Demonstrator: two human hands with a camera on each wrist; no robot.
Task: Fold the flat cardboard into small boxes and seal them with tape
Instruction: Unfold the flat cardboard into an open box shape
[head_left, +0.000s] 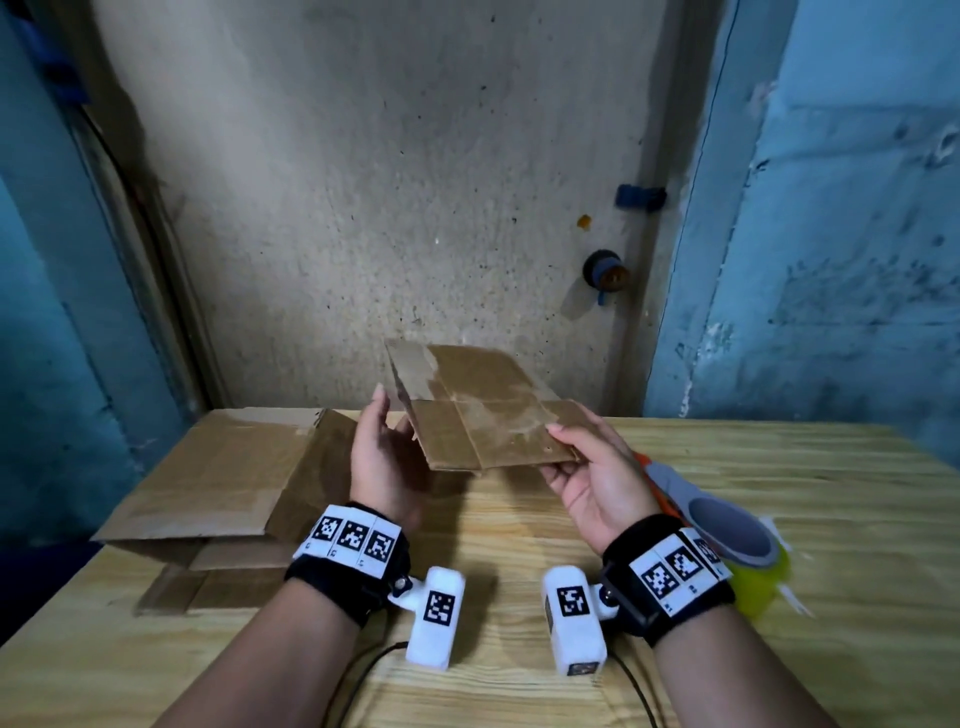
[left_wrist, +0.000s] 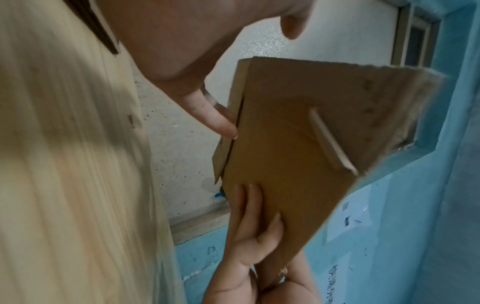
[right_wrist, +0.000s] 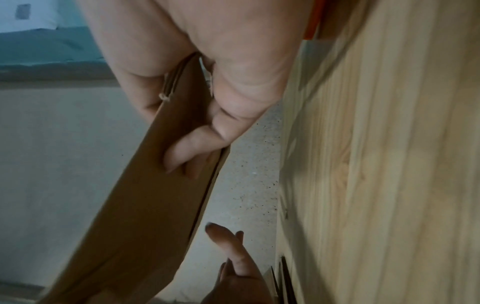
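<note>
Above the wooden surface (head_left: 519, 545), near its middle, we hold a flat piece of cardboard (head_left: 483, 410) in the air, tilted so its far edge rises toward the pale wall. Creases divide it into panels, and a lighter worn patch runs across its top face.

Our right hand (head_left: 592, 483) grips the cardboard at its 4 o'clock corner: the thumb lies on top and the fingers (right_wrist: 182, 152) curl underneath, pinching the sheet between them. From the right wrist we see those fingers bent against the brown underside, with the doubled edge of the sheet wedged between thumb and palm.

Our left hand (head_left: 379, 452) stands at the 9 o'clock edge of the cardboard, palm turned inward and fingers (left_wrist: 215, 121) nearly straight and spread. From the left wrist one fingertip touches the edge where two layers of the sheet meet; the thumb stays apart from the sheet, so this hand touches rather than grips.

At 9 o'clock from our hands a stack of flat cardboard (head_left: 218, 483) lies on the surface, the top sheet large and slightly lifted at its near edge, smaller pieces showing beneath it. At 4 o'clock, just beyond our right wrist, a tape dispenser (head_left: 727, 535) with an orange handle and a yellowish roll rests on the surface, partly hidden by the wristband.
</note>
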